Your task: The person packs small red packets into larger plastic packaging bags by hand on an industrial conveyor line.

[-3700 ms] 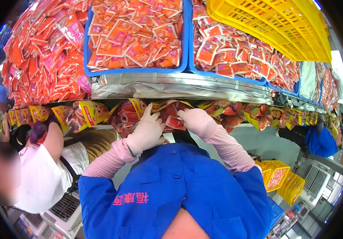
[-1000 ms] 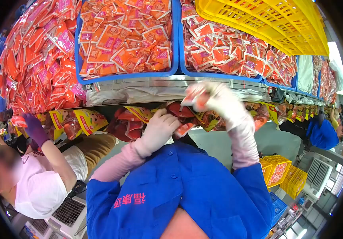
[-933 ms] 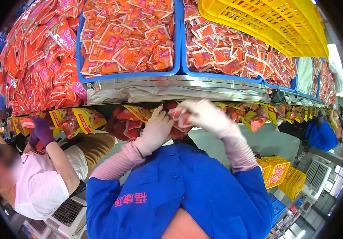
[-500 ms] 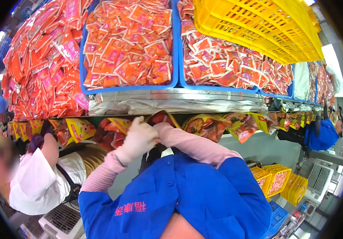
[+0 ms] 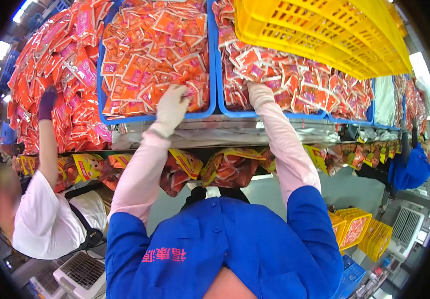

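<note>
Left hand [image 5: 171,107] spread on packets [image 5: 155,55] in left bin [image 5: 212,74] — pile at 12; right hand [image 5: 257,94] buried in right bin [image 5: 295,113] — grip unclear.

A single head-worn camera looks forward and down past the wearer's blue work jacket [image 5: 225,249], close to the blue plastic crates of orange sachets [image 5: 155,55] (the fisheye lens bends the edges and darkens the corners); no second view overlaps it.
</note>
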`<state>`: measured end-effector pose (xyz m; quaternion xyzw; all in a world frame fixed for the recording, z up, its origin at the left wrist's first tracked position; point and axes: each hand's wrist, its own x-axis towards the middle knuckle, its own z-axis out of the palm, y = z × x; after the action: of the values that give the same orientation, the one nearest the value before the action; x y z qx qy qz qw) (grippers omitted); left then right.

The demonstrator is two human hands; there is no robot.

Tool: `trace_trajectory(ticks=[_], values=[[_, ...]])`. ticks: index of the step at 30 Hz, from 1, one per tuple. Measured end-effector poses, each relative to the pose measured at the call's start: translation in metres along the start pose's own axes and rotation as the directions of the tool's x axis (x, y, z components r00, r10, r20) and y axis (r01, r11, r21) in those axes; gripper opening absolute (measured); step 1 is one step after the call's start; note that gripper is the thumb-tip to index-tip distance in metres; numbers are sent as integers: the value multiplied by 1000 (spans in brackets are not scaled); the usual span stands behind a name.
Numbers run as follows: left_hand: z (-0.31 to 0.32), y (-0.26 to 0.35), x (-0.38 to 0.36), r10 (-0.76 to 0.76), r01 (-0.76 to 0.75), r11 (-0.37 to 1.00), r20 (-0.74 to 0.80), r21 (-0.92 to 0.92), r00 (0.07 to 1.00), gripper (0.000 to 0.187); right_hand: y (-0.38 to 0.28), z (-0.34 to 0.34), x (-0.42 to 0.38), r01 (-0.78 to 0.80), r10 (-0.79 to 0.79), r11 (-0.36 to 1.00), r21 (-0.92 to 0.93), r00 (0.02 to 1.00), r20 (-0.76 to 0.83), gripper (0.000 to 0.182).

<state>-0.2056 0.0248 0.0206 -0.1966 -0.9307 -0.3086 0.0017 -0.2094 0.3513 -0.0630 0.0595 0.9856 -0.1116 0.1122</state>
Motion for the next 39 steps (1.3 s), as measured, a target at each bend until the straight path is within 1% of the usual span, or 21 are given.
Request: trace_trajectory(ticks=[2,4,7,9,11,13,15,17,19,20,21,26,27,28,29,31,32,33,34,36,39], values=[[-33,19,-35,38,-34,867,-3,-497,999,15,4,3,0,-25,25,1000,-3,1000,12,32],[-92,81,-78,134,32,813,241,-581,961,17,-11,-38,-26,-93,94,995,21,995,-46,36],[-72,96,-146,370,-133,752,245,-646,896,30,-42,-105,-107,9,111,880,474,968,-225,41],[-26,91,-179,441,-341,867,241,-362,865,25,-59,-114,-160,14,-48,597,802,999,18,45],[12,75,-198,385,-415,910,358,9,851,24,-116,-134,-216,74,-273,685,725,948,161,40],[10,70,-207,387,-412,911,293,26,874,20,-125,-63,-232,494,-598,718,491,798,71,33],[2,62,-216,386,-406,913,229,44,894,16,-153,-48,-247,439,-445,893,94,833,328,25],[-13,45,-218,384,-556,804,528,212,757,11,-174,-36,-241,525,-363,846,-91,694,622,26],[-10,36,-219,418,-516,833,382,201,824,9,-203,7,-224,464,-197,878,-120,577,793,34],[-16,40,-215,445,-531,828,367,180,817,9,-187,88,-228,462,-201,879,-118,583,787,34],[-19,42,-210,471,-547,821,345,164,812,8,-200,167,-183,533,-186,840,-99,454,872,26],[-38,25,-219,297,-466,843,488,269,820,7,-213,140,-189,511,-537,836,199,692,483,25],[-49,23,-214,308,-417,895,459,158,834,9,-210,129,-195,513,-581,814,274,730,360,25],[-61,30,-197,271,-331,941,415,76,868,9,-207,101,-198,701,-808,562,439,579,112,26],[-73,39,-180,230,-241,970,384,-20,894,10,-218,-33,-199,526,-557,798,296,453,696,30],[-79,47,-137,156,-170,984,202,50,967,8,-186,-124,-192,425,-481,875,233,697,532,25],[-75,44,-110,166,-175,982,118,67,979,7,-153,-111,-172,386,-410,911,142,883,228,26],[-62,41,-83,152,-153,983,15,102,988,12,-114,-124,-155,264,-273,910,319,962,-20,24],[-42,33,-57,72,-71,989,-1,126,997,24,-78,-111,-116,127,-123,990,55,990,-76,30],[-11,30,-10,-249,193,936,164,296,955,42,-23,-85,-64,-44,67,988,-147,986,156,33],[25,-13,20,-281,179,939,357,293,891,39,7,-37,-20,-124,205,948,-294,943,262,28]])
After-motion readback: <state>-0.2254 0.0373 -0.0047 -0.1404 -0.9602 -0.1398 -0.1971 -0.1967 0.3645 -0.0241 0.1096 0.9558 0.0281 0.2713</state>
